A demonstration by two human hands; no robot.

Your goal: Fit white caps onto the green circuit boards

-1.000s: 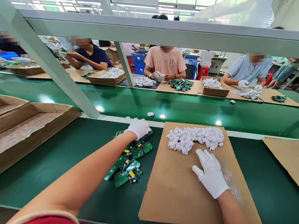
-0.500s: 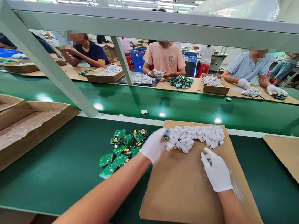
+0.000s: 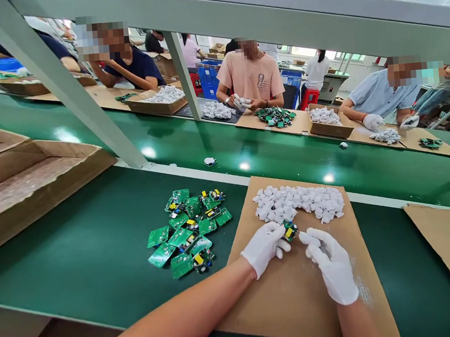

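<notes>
My left hand point(image 3: 265, 246), in a white glove, pinches a small green circuit board point(image 3: 290, 230) with a yellow part on it. It is above the brown cardboard sheet point(image 3: 282, 299), just below a heap of small white pieces point(image 3: 280, 201). Facing it from the right is my gloved right hand point(image 3: 332, 264), its fingers curled and thumb close to the fingertips. Whether a white piece sits between those fingertips cannot be told, since glove and pieces are the same colour. Several more circuit boards point(image 3: 181, 237) lie in a loose pile left of the cardboard.
Open cardboard trays point(image 3: 46, 175) stand at the left. More cardboard point(image 3: 449, 244) lies at the right. A pale metal post point(image 3: 83, 96) and beam cross in front. Beyond the green belt point(image 3: 160, 142), several people sit with boards and white pieces; one wears a pink shirt point(image 3: 251, 75).
My left hand has brought the circuit board right and down, over the cardboard, closer to my right hand. My right hand has shifted slightly downward in view. The camera view has tilted down a little.
</notes>
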